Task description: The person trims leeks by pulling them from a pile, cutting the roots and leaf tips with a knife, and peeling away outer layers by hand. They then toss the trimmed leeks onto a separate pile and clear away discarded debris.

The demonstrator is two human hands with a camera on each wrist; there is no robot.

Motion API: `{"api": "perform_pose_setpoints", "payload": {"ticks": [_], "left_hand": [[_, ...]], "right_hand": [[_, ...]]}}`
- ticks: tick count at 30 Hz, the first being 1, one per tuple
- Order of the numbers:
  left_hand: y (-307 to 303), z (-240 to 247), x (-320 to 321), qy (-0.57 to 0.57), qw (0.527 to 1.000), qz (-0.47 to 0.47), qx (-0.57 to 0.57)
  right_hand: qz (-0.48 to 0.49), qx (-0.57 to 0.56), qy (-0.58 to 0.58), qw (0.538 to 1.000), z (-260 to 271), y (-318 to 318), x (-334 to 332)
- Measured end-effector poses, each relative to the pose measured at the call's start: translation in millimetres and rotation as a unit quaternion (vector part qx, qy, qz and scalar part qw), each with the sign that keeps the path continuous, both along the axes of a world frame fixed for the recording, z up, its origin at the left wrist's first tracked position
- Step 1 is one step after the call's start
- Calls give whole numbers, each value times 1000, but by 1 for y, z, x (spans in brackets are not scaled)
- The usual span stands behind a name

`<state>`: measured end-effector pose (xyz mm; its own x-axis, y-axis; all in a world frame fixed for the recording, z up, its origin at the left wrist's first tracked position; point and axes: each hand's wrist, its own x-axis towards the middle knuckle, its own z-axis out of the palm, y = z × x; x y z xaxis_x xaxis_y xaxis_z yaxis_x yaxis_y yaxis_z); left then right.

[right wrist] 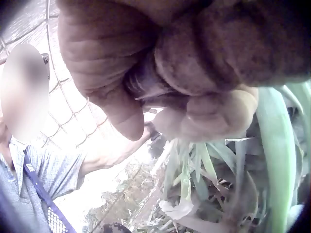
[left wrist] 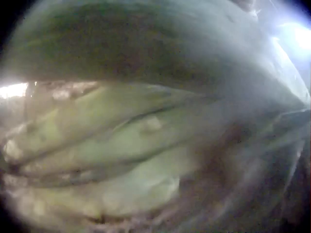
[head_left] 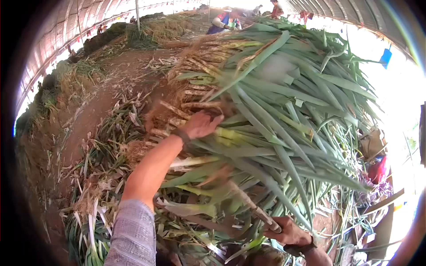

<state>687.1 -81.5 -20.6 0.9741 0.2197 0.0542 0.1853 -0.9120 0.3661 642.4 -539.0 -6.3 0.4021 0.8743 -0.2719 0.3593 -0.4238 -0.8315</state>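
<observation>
My left hand (head_left: 202,125) lies on the white stalks of a big heap of leeks (head_left: 306,84), near their root ends. One finger or the thumb points right; the other fingertips are hidden, so I cannot tell whether they hold a stalk. Pale green leek stalks (left wrist: 112,141) fill the blurred left wrist view. Lower right, my right hand (head_left: 290,232) grips the near end of a long wooden stick or tool handle (head_left: 253,204). Its far end is blurred over the leaves. Close up, the right hand's curled fingers (right wrist: 209,114) and thumb wrap this rod.
Trimmed leaves and leek scraps (head_left: 120,128) litter the ground to the left and below. A strip of bare soil (head_left: 84,119) runs beside the heap. Other people work at the back, one person (head_left: 226,21) just behind it. A red item (head_left: 377,170) lies at the right edge.
</observation>
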Motion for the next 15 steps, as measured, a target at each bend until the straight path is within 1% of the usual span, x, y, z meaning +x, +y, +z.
{"api": "perform_pose_setpoints", "payload": {"ticks": [1,2,3,5,6,7,8,9,10,11,13,14,15], "left_hand": [[-4,-7,-13,-167,986,-24,15],[0,-8,-19,-105,993,-38,21],[-4,-8,-28,-104,994,-32,20],[-21,-9,-44,-105,987,-46,111],[-20,-24,-49,-124,986,-83,80],[-31,-27,-60,-127,985,-85,78],[-42,-29,-71,-154,984,-77,36],[-49,-26,-80,-181,981,-69,-6],[-51,-20,-86,-150,985,-84,-22],[-53,-14,-91,-154,984,-84,-23],[-59,-7,-102,-140,986,-88,26],[-59,-11,-105,-144,985,-88,26],[-62,-15,-108,-206,973,-97,44]], "right_hand": [[1,11,15,1000,7,-1,-3],[-6,6,18,1000,5,-5,-5],[-13,0,20,1000,4,-8,-10],[-19,15,4,1000,1,-14,-23],[-21,7,-7,1000,-3,-17,-27],[-25,-2,-16,1000,0,-17,-32],[2,-6,6,1000,8,-15,-33],[0,-8,5,1000,9,-14,-38],[-2,-9,7,1000,10,-12,-42],[-4,-10,8,1000,12,-10,-46],[-11,-27,-3,1000,23,-5,-57],[-34,3,26,999,31,-2,-62],[-57,34,55,996,36,-1,-66]]}}
